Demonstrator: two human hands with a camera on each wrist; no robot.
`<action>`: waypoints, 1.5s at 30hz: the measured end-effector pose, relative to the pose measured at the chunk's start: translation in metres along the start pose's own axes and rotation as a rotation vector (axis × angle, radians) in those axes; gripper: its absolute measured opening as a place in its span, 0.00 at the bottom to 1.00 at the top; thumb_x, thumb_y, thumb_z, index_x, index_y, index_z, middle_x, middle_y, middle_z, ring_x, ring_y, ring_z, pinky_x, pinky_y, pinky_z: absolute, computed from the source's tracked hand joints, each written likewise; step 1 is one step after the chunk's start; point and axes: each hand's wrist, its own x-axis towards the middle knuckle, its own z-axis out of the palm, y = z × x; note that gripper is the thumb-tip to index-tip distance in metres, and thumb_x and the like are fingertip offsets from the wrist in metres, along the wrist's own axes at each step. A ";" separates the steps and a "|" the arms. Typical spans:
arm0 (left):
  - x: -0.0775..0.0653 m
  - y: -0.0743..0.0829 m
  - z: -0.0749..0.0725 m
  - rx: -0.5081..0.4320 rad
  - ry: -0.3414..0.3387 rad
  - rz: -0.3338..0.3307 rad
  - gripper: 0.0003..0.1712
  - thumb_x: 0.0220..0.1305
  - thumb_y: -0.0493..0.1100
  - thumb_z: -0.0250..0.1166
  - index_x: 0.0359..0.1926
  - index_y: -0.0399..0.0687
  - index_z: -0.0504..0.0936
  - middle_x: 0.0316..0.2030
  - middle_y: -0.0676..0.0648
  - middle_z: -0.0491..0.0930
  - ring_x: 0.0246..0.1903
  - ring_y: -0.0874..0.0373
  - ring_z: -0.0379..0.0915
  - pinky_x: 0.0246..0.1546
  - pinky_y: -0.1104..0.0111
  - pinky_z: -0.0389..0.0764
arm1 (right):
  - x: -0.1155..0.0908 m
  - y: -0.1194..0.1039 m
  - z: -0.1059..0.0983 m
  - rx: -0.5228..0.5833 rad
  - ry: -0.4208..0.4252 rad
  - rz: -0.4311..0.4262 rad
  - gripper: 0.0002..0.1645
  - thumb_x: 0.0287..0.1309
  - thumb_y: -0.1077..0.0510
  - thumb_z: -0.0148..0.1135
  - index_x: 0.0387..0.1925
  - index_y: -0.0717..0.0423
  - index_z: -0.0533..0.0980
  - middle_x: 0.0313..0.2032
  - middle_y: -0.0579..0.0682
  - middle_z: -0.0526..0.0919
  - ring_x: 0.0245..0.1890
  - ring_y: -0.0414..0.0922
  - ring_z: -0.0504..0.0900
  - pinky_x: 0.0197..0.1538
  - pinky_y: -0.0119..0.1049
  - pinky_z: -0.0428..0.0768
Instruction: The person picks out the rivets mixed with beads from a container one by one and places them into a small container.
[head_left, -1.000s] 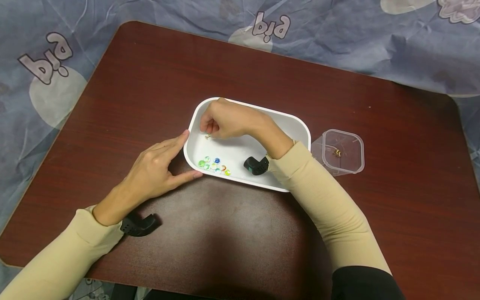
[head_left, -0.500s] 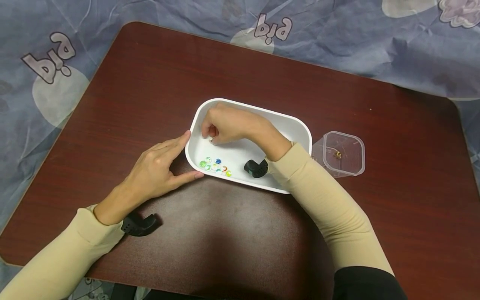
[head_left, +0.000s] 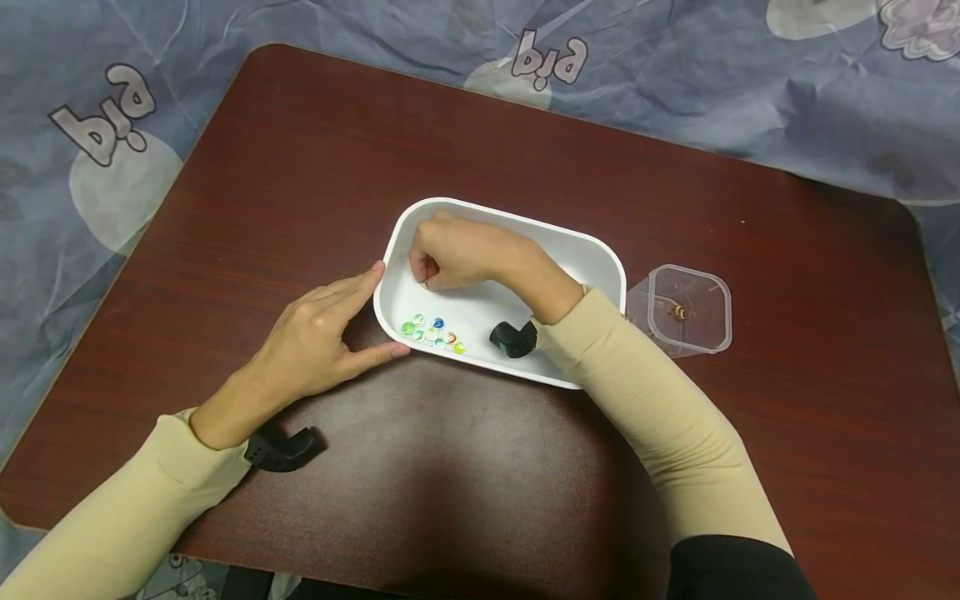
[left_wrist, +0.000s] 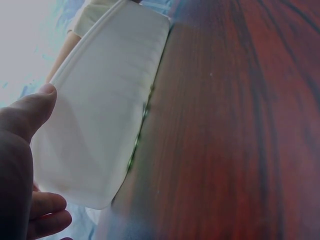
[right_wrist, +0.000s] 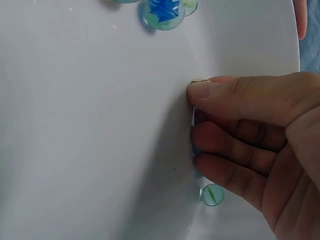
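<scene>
My right hand (head_left: 472, 252) is inside the white tray (head_left: 558, 379), near its left end. In the right wrist view, thumb and fingertips pinch a small gold-coloured metal piece (right_wrist: 201, 80); its shape is mostly hidden. Several glass marbles lie grouped by the tray's near left corner, among them a blue marble (head_left: 438, 322). Under the right fingers, a clear marble with a green streak (right_wrist: 212, 194) shows in the right wrist view. My left hand (head_left: 311, 337) touches the tray's left end with straight fingers and thumb spread along the rim.
To the right of the tray a clear plastic container (head_left: 708, 342) lies with small gold-coloured pieces (head_left: 678, 312) inside. Both wrists carry black cameras, and the right camera (head_left: 513, 339) hangs over the tray. Patterned blue cloth (head_left: 337, 33) lies beyond the brown table (head_left: 337, 150).
My right hand has come slightly nearer inside the tray, its fingertips covering more of the gold-coloured piece. The left hand stays at the rim, and the marbles keep their places.
</scene>
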 end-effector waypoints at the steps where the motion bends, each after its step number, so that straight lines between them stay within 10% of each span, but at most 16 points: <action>1: 0.000 0.000 0.000 0.000 0.000 -0.001 0.52 0.62 0.73 0.57 0.65 0.30 0.71 0.54 0.31 0.78 0.52 0.39 0.79 0.49 0.45 0.78 | 0.000 0.000 0.000 -0.002 -0.002 0.007 0.11 0.51 0.73 0.59 0.25 0.58 0.84 0.23 0.46 0.80 0.27 0.40 0.75 0.35 0.29 0.74; 15: 0.000 0.000 0.000 0.005 0.000 -0.012 0.53 0.62 0.74 0.57 0.65 0.30 0.71 0.55 0.31 0.78 0.52 0.39 0.78 0.50 0.45 0.77 | -0.004 -0.001 -0.005 -0.106 -0.066 0.112 0.10 0.46 0.70 0.59 0.22 0.53 0.81 0.22 0.45 0.79 0.26 0.42 0.73 0.30 0.32 0.71; 45: 0.000 0.001 0.000 0.020 -0.002 -0.007 0.53 0.61 0.75 0.56 0.65 0.30 0.71 0.54 0.30 0.79 0.52 0.38 0.79 0.49 0.45 0.78 | -0.032 0.006 -0.028 0.059 0.073 0.068 0.15 0.51 0.68 0.56 0.36 0.55 0.86 0.24 0.46 0.80 0.27 0.42 0.74 0.35 0.34 0.72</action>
